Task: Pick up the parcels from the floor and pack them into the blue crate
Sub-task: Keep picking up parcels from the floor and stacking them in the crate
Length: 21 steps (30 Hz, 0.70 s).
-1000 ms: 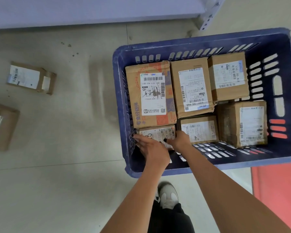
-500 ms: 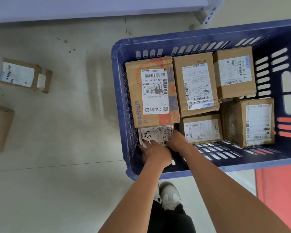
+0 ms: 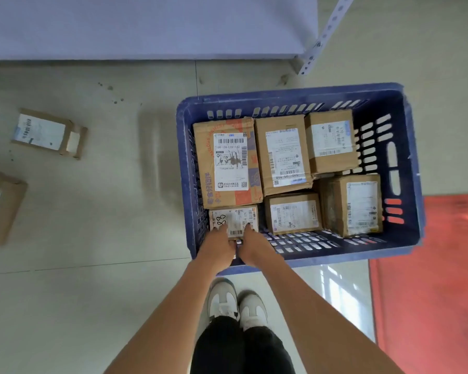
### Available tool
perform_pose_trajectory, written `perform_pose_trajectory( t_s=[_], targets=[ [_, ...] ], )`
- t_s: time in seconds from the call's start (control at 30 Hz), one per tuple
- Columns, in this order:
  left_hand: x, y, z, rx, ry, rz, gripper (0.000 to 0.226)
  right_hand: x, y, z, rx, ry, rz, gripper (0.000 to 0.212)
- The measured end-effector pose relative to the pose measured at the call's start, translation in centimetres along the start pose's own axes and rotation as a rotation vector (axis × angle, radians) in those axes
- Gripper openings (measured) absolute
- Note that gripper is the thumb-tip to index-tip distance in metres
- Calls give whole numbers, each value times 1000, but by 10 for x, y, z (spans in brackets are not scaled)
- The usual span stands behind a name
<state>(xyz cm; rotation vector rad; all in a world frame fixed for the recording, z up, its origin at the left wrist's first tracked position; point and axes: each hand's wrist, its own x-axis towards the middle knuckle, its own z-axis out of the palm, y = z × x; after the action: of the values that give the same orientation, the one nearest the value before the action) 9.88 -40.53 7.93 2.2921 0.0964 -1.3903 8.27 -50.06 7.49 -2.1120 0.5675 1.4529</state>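
The blue crate point(image 3: 405, 163) stands on the floor in front of me with several cardboard parcels packed inside. A small labelled parcel point(image 3: 234, 221) marked "88" lies in the crate's near-left corner. My left hand point(image 3: 219, 245) and my right hand point(image 3: 253, 248) both rest on its near edge, fingers on its label. A large parcel point(image 3: 227, 163) lies just beyond it. Two parcels remain on the floor to the left: a flat one point(image 3: 49, 133) and another point(image 3: 2, 206) at the frame's left edge.
A white shelf board point(image 3: 146, 25) with a perforated metal post point(image 3: 324, 33) spans the top. A red mat point(image 3: 430, 279) lies to the right of the crate. My white shoes point(image 3: 237, 303) stand just before the crate's near wall.
The small parcel has settled flat into the crate's near-left corner, and both hands have come together on its near edge. The view has pulled back and upward.
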Motion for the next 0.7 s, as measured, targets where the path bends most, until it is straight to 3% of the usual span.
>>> perform_pose_trajectory(
  t_s=[0.1, 0.37, 0.47, 0.7],
  targets=[
    [-41, 9, -19, -43, 26, 38, 35, -49, -18, -3, -24, 26, -62, 53],
    [-104, 1, -78, -90, 163, 31, 24, -131, -81, -13, 29, 124, -176, 56],
    [-105, -21, -105, -103, 201, 16, 26, -137, -113, -14, 125, 176, -205, 53],
    [-80, -113, -187, -21, 295, 22, 32, -110, -216, 9, 280, 156, -205, 76]
  ],
)
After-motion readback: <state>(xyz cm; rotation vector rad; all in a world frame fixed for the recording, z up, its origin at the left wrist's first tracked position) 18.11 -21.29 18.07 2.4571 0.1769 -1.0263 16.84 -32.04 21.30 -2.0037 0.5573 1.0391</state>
